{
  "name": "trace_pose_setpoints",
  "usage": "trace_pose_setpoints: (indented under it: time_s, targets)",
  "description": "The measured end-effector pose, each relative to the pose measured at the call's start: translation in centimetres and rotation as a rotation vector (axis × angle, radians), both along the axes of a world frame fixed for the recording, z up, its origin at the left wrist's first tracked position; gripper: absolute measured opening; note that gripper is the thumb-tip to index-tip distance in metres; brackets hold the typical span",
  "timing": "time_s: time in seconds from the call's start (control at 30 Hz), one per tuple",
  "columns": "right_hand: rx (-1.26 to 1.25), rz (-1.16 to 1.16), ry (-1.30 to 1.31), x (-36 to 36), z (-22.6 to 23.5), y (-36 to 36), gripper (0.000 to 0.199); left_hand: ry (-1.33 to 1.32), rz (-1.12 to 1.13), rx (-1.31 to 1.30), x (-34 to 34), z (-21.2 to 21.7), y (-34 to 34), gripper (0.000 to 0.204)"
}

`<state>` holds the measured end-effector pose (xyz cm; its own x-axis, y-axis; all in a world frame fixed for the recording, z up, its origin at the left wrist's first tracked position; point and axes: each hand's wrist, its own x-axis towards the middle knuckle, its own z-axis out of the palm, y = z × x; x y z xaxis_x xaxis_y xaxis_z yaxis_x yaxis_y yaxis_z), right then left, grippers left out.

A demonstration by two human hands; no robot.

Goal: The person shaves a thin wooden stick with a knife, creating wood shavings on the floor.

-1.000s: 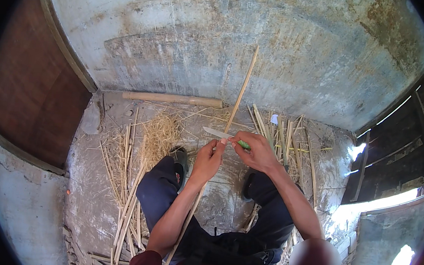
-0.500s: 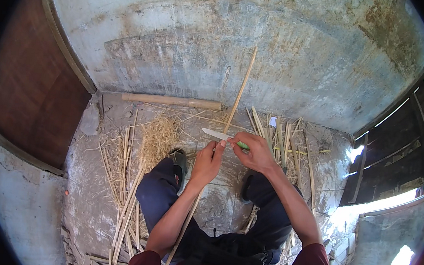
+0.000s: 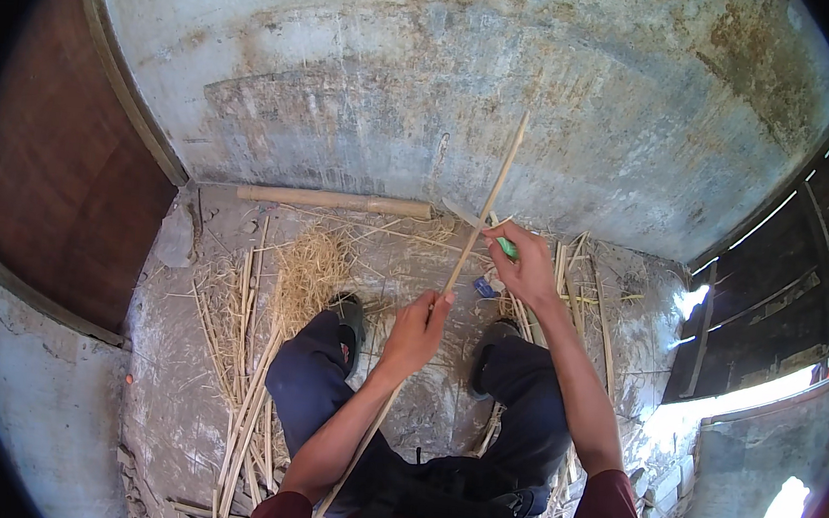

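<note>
Holds a pale strip [image 3: 504,169] aslant in front of the stained wall [image 3: 327,135], clasping it in the left hand [image 3: 414,332], now a little closer to the body than 0.5 s ago, with the upper end tipped further right. Grips the green-handled knife [image 3: 507,248] in the right hand [image 3: 528,265], now shifted outward toward that end, with the blade crossing the strip; cannot tell whether over or under it. Keeps the 2 hands apart instead of nearly touching. Uncovers a small blue packet [image 3: 486,286] on the floor [image 3: 421,420]. Seems, by judgement, to mark an outward paring stroke, using the left hand to steady the strip. Leaves the heap of shavings [image 3: 312,266] near the left shoe [image 3: 351,324] looking unchanged.
</note>
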<state>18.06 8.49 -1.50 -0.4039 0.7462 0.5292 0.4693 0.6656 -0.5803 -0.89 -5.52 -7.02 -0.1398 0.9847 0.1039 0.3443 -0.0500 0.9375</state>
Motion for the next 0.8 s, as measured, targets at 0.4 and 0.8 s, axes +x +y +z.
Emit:
trace_pose_setpoints:
  time_s: [0.4, 0.8]
  targets:
    - [-0.198, 0.033, 0.075, 0.6, 0.2, 0.5, 0.012, -0.035, -0.006, -0.097, 0.2, 1.1, -0.1, 0.042]
    - [-0.117, -0.068, 0.182, 4.0, -0.3, 3.6, 0.014, 0.029, -0.096, -0.072, 0.5, 1.5, -1.8, 0.039]
